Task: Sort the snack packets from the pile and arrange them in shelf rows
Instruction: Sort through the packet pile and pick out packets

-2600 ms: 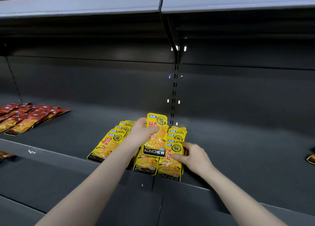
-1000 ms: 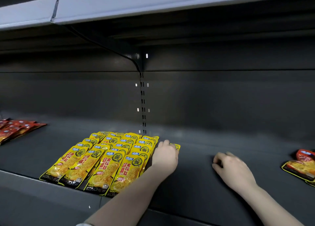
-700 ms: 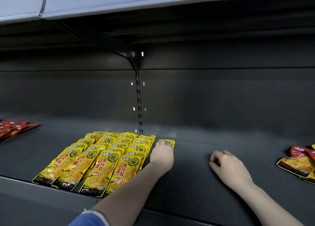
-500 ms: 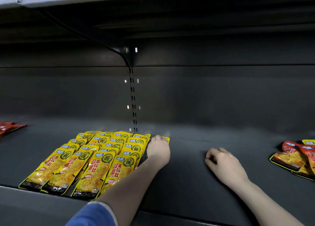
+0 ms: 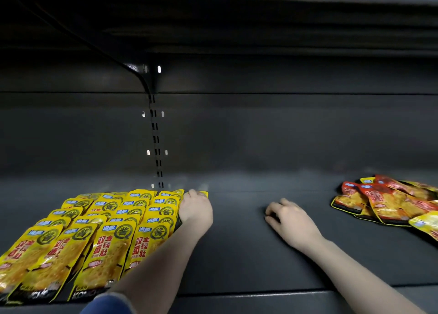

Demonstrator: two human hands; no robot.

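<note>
A dark metal shelf (image 5: pixel 237 254) runs across the lower half of the frame, with a slotted upright (image 5: pixel 155 133) and bracket on the back wall left of centre. In the lower left, yellow snack packets (image 5: pixel 104 233) lie in overlapping rows, four across, reaching from the shelf's front edge back toward the wall. The left hand (image 5: pixel 195 210) sits at the right edge of those rows near the back, fingers curled down over one yellow packet (image 5: pixel 203 193) of which only a corner peeks out past the knuckles; how firmly it grips that packet I cannot tell. A blue sleeve (image 5: pixel 106 304) shows at the bottom edge of the frame. The right hand (image 5: pixel 290 219) rests on bare shelf right of centre, fingers loosely bent with the tips on the metal, holding nothing. At the right edge lies the mixed pile (image 5: pixel 388 202) of red and yellow packets, jumbled and overlapping, well apart from both hands and the tidy rows
</note>
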